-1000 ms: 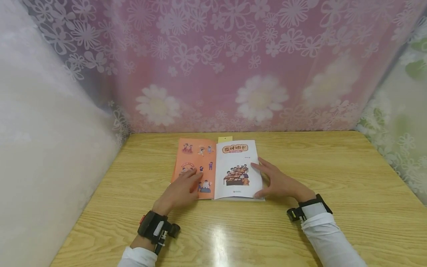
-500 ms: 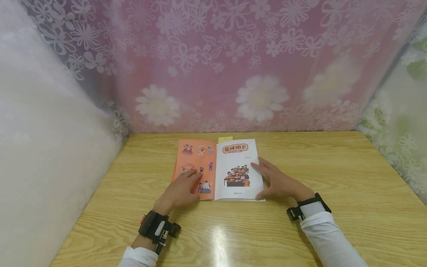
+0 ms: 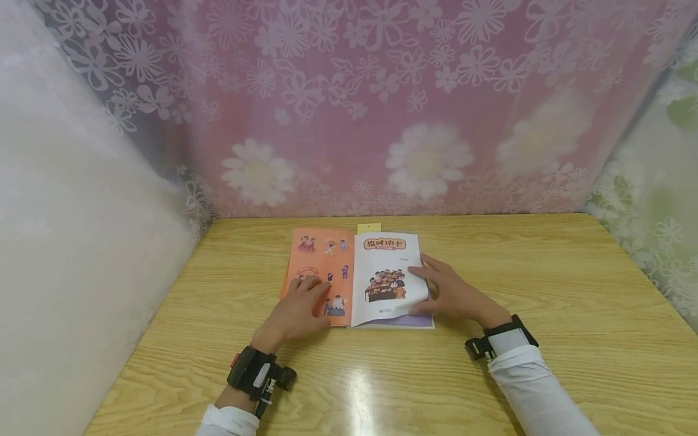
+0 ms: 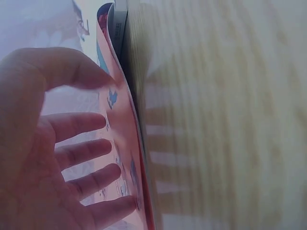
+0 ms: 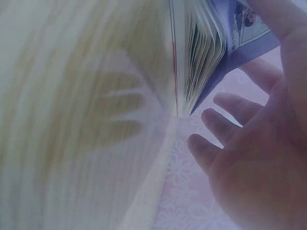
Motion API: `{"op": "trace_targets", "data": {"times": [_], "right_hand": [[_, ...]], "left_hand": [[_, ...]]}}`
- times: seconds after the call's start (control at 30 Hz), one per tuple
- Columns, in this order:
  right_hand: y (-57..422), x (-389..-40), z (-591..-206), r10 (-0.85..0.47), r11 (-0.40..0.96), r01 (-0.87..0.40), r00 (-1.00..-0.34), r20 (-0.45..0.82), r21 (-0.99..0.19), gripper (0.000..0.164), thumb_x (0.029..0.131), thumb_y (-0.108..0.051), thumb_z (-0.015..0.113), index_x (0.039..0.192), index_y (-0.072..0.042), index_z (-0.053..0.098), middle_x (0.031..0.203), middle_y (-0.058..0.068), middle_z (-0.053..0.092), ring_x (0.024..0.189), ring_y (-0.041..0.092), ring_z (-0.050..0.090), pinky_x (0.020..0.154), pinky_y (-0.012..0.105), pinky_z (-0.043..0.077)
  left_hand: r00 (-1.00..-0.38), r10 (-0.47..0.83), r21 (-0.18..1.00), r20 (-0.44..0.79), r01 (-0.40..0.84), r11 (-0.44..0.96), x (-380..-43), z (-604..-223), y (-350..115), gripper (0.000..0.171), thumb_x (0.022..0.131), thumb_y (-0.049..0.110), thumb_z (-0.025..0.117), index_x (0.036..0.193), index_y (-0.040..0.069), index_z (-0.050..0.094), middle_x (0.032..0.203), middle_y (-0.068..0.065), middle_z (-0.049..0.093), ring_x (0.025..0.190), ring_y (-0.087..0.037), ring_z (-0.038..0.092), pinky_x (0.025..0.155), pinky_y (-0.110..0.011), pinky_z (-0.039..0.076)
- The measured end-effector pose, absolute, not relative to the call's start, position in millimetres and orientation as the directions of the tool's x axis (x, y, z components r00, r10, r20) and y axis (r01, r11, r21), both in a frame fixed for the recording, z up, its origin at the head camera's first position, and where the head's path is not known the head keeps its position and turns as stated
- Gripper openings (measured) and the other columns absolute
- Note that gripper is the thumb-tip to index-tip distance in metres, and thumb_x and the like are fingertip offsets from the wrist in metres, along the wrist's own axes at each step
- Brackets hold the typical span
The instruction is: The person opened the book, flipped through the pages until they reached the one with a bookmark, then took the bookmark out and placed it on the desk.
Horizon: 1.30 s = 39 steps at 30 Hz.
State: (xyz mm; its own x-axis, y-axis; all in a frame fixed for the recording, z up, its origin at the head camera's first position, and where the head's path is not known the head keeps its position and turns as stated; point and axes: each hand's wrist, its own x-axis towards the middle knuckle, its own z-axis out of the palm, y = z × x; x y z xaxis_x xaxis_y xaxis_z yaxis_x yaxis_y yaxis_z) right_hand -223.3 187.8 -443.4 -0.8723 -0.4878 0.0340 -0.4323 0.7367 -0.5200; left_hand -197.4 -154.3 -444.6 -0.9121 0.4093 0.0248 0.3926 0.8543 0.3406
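An open book (image 3: 402, 322) lies on the table, an orange illustrated page (image 3: 301, 251) on its left and a white title page (image 3: 389, 284) on its right. My left hand (image 3: 297, 309) rests on the lower orange page with its fingers spread; the left wrist view shows the fingertips at the orange paper (image 4: 125, 124). At the right edge of the white page is my right hand (image 3: 455, 297), index finger on the paper and thumb at the raised lower corner. Beneath that corner shows a purple page (image 3: 417, 320). In the right wrist view, the remaining fingers (image 5: 230, 127) extend beside the fanned page block (image 5: 204, 52).
A yellow tab (image 3: 369, 227) sticks out past the book's top edge. The wood-grain table (image 3: 523, 260) extends around the book, with a pink floral curtain (image 3: 338, 121) behind it. A pale curtain (image 3: 76, 212) borders the left side. Both wrists wear black camera straps.
The white page's lower right corner has lifted and bowed toward the spine, uncovering purple paper. My right thumb has moved slightly inward and up. My left hand has stayed nearly still.
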Motion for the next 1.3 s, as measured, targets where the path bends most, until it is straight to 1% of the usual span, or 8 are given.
{"op": "trace_targets", "data": {"times": [0.1, 0.2, 0.3, 0.37, 0.63, 0.87, 1.13, 1.3], "right_hand": [[185, -224, -443, -0.49, 0.727, -0.444, -0.87, 0.057, -0.524, 0.093, 0.063, -0.064, 0.066, 0.137, -0.013, 0.039, 0.15, 0.019, 0.017, 0.134, 0.039, 0.015, 0.104, 0.057, 0.019], [183, -224, -442, -0.498, 0.71, -0.459, -0.863, 0.079, -0.535, 0.093, 0.063, -0.064, 0.066, 0.136, -0.012, 0.04, 0.149, 0.018, 0.019, 0.134, 0.037, 0.016, 0.105, 0.056, 0.019], [181, -224, -441, -0.505, 0.685, -0.474, -0.856, 0.108, -0.553, 0.09, 0.064, -0.062, 0.067, 0.135, -0.011, 0.042, 0.148, 0.018, 0.022, 0.133, 0.037, 0.018, 0.105, 0.055, 0.02], [179, -223, -440, -0.502, 0.678, -0.475, -0.857, 0.119, -0.561, 0.089, 0.065, -0.061, 0.067, 0.135, -0.012, 0.042, 0.148, 0.018, 0.023, 0.133, 0.037, 0.019, 0.105, 0.055, 0.02], [175, -224, -439, -0.478, 0.681, -0.462, -0.868, 0.133, -0.567, 0.088, 0.064, -0.062, 0.067, 0.135, -0.016, 0.042, 0.148, 0.015, 0.025, 0.133, 0.035, 0.019, 0.105, 0.055, 0.021], [172, -224, -438, -0.478, 0.66, -0.491, -0.858, 0.186, -0.569, 0.087, 0.064, -0.062, 0.067, 0.133, -0.015, 0.044, 0.146, 0.017, 0.028, 0.132, 0.036, 0.023, 0.104, 0.056, 0.022], [171, -224, -438, -0.472, 0.663, -0.493, -0.859, 0.196, -0.564, 0.089, 0.063, -0.064, 0.067, 0.135, -0.017, 0.042, 0.147, 0.016, 0.026, 0.132, 0.035, 0.022, 0.104, 0.055, 0.023], [175, -223, -437, -0.49, 0.651, -0.491, -0.854, 0.173, -0.579, 0.099, 0.061, -0.061, 0.07, 0.142, -0.021, 0.03, 0.151, 0.012, 0.016, 0.135, 0.034, 0.015, 0.105, 0.055, 0.021]], "left_hand": [[-0.921, 0.389, 0.341, 0.02, 0.372, 0.863, -196, -445, -151, 0.073, 0.075, 0.06, 0.055, 0.135, 0.02, 0.043, 0.137, -0.004, 0.039, 0.122, -0.026, 0.03, 0.087, -0.046, 0.043], [-0.937, 0.348, 0.34, 0.02, 0.334, 0.879, -193, -444, -146, 0.086, 0.068, 0.078, 0.047, 0.132, 0.02, 0.047, 0.129, -0.003, 0.042, 0.114, -0.027, 0.035, 0.077, -0.042, 0.045], [-0.952, 0.306, 0.309, 0.028, 0.299, 0.903, -191, -442, -139, 0.096, 0.06, 0.088, 0.04, 0.127, 0.02, 0.052, 0.121, -0.002, 0.044, 0.105, -0.029, 0.038, 0.068, -0.038, 0.044], [-0.958, 0.284, 0.283, 0.031, 0.281, 0.917, -189, -440, -136, 0.1, 0.056, 0.091, 0.038, 0.124, 0.02, 0.053, 0.119, -0.003, 0.044, 0.105, -0.03, 0.039, 0.066, -0.038, 0.044], [-0.974, 0.227, 0.23, -0.019, 0.217, 0.949, -188, -438, -123, 0.114, 0.048, 0.096, 0.034, 0.126, 0.015, 0.05, 0.129, -0.01, 0.041, 0.113, -0.037, 0.038, 0.067, -0.043, 0.046], [-0.978, 0.205, 0.195, -0.047, 0.192, 0.962, -184, -436, -112, 0.128, 0.046, 0.097, 0.031, 0.136, 0.008, 0.039, 0.139, -0.019, 0.034, 0.124, -0.044, 0.031, 0.075, -0.049, 0.048], [-0.976, 0.215, 0.184, -0.031, 0.206, 0.961, -184, -434, -108, 0.12, 0.052, 0.093, 0.035, 0.133, 0.004, 0.042, 0.136, -0.022, 0.037, 0.121, -0.044, 0.034, 0.07, -0.048, 0.049], [-0.974, 0.225, 0.224, -0.039, 0.211, 0.952, -183, -434, -112, 0.106, 0.06, 0.088, 0.039, 0.129, 0.008, 0.046, 0.13, -0.016, 0.041, 0.118, -0.041, 0.036, 0.069, -0.045, 0.048]]}}
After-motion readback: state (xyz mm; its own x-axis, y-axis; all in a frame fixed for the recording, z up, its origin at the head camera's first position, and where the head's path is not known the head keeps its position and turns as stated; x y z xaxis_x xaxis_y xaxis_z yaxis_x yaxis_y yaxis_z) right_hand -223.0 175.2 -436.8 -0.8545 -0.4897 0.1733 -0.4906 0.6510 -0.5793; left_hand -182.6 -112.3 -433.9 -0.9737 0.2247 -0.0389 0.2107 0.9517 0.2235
